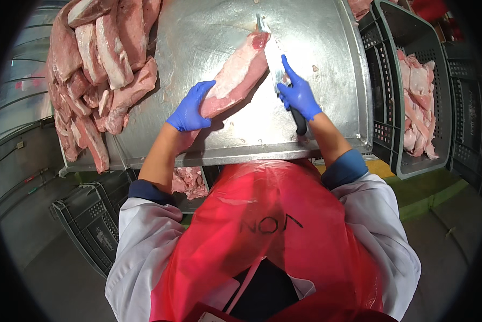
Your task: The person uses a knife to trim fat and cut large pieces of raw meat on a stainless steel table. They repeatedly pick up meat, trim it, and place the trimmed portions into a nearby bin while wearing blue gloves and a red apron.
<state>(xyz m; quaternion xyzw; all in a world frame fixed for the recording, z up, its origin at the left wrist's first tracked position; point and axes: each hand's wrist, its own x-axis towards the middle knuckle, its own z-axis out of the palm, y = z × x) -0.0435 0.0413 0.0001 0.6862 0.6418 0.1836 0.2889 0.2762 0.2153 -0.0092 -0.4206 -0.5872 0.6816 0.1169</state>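
A long piece of raw pork loin (235,75), pale with fat on top, lies slantwise on the metal table. My left hand (190,107), in a blue glove, grips its near end, thumb on top. My right hand (300,95), also gloved in blue, is closed round a knife (301,123) with a black handle. Its index finger stretches forward. The bright blade runs away from me beside the loin's right edge, and a metal tip shows past the far end. Glare blurs the blade's outline, so I cannot tell whether it touches the meat.
A heap of raw pork pieces (98,70) covers the table's left side, some hanging over the edge. At right stands a grey crate (412,170) holding pale trimmings (419,107). Another crate with meat scraps (190,181) sits below the table's near edge (241,154).
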